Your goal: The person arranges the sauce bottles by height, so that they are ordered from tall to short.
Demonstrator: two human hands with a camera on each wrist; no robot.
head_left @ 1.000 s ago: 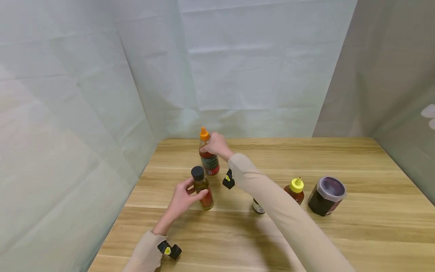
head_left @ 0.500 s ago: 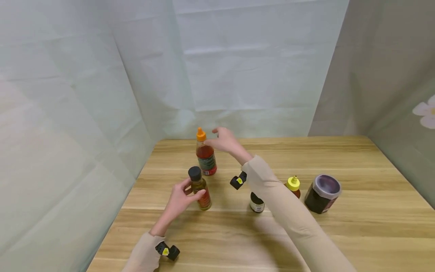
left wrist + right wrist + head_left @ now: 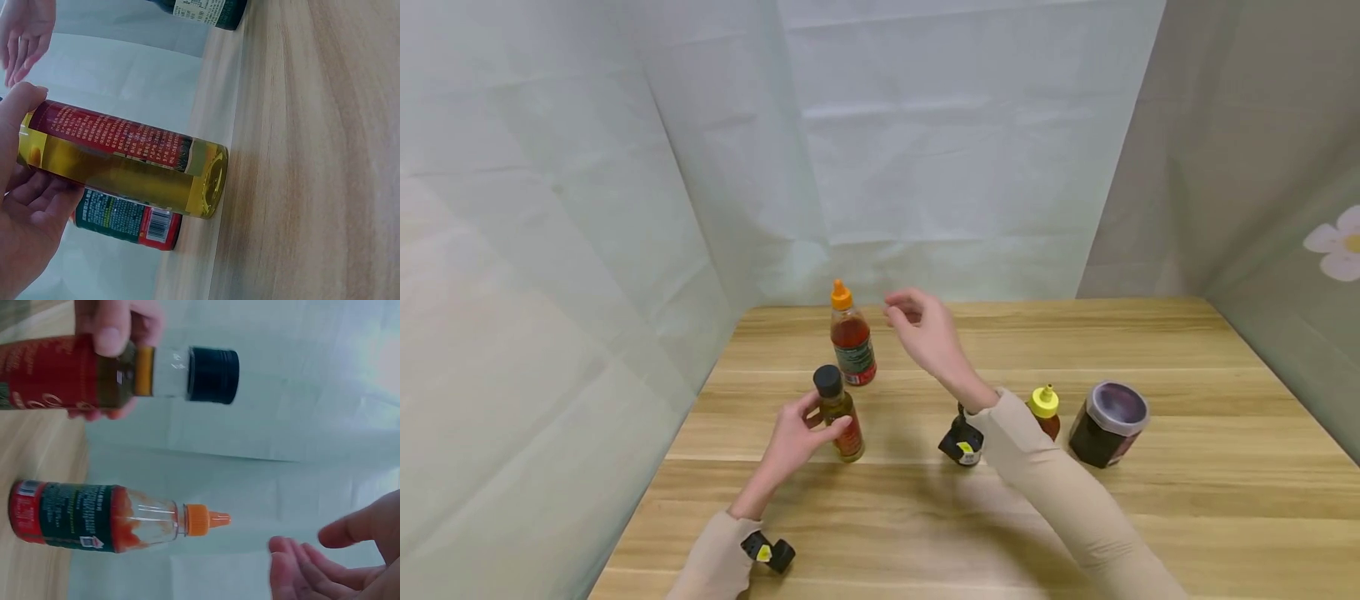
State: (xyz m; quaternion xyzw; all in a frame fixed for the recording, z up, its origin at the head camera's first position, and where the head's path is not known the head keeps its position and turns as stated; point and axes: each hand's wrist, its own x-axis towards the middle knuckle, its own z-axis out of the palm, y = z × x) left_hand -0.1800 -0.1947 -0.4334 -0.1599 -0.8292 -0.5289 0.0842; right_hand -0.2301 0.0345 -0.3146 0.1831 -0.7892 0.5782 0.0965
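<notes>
My left hand [image 3: 792, 435] grips a bottle of yellow oil [image 3: 848, 430], its thumb and fingers around the body below the black cap. The red label and glass base show in the left wrist view, with the bottle upright at the table. Just behind it stands a red sauce bottle [image 3: 852, 343] with a green label and an orange pointed cap. To the right of that cap my right hand [image 3: 931, 335] hangs in the air, fingers loosely bent and holding nothing. In the right wrist view its fingertips [image 3: 281, 547] are apart from the orange nozzle [image 3: 219, 519].
On the right of the wooden table [image 3: 880, 517] stand a yellow-capped squeeze bottle [image 3: 1044, 405] and a dark jar [image 3: 1097, 437] with a pale purple lid. A small labelled dark jar [image 3: 972, 458] is partly hidden by my right wrist camera. Pale cloth [image 3: 940, 167] hangs behind.
My right hand has let go of the red sauce bottle and moved to the right, away from it. The sauce bottle stays upright. My left hand keeps its grip on the oil bottle.
</notes>
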